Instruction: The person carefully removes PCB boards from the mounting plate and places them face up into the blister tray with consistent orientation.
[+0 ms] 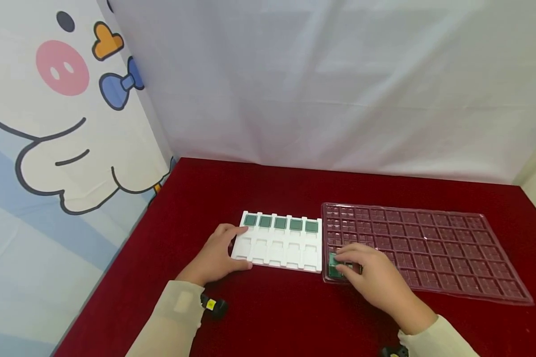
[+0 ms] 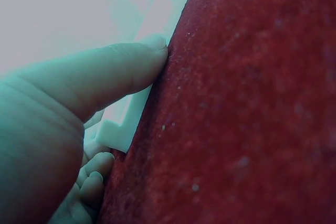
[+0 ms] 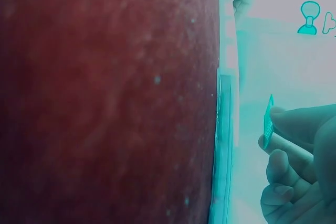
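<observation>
My left hand (image 1: 217,253) holds the left end of a white tray (image 1: 268,250), its thumb along the near edge, as the left wrist view also shows. A row of green square chips (image 1: 280,223) fills the tray's far row of slots. My right hand (image 1: 369,272) is over the near left corner of a clear plastic tray (image 1: 429,250) with many small compartments. Between thumb and finger it pinches a thin green square chip (image 3: 268,123), raised above the tray in the right wrist view. More green (image 1: 335,271) shows under the fingertips, partly hidden by them.
A dark red cloth (image 1: 272,317) covers the table under both trays, which lie side by side. White fabric (image 1: 339,89) hangs behind the table, and a cartoon-printed sheet (image 1: 71,148) stands along its left side.
</observation>
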Demonstrator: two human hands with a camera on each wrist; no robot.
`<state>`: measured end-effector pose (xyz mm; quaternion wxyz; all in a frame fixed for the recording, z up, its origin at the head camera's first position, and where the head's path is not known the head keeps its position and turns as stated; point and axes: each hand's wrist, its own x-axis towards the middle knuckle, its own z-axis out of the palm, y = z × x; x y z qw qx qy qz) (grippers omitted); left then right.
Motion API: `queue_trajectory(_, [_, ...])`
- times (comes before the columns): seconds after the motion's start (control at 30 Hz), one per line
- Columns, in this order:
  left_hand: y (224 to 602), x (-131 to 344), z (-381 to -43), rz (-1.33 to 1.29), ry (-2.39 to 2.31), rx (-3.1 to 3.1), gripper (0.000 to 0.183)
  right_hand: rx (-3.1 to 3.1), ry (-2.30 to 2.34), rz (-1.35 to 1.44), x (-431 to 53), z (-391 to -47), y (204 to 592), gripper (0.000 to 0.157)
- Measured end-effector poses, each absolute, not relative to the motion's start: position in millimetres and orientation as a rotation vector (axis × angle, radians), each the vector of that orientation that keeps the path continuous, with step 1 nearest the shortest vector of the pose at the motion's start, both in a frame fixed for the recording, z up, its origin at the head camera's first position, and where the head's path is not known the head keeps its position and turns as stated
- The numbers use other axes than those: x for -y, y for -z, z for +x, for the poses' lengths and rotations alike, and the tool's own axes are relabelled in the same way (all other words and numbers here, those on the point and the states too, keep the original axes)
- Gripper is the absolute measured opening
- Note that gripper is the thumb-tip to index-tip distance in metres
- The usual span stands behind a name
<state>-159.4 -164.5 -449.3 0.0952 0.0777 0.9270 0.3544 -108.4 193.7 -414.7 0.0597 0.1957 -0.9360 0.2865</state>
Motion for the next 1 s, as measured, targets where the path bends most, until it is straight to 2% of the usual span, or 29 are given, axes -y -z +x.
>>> queue_trajectory(1.0, [450,163,-160,0.222,-1.052,-2.745,0.087,2.825,-0.808,0.568,-228,-98,413,0.020])
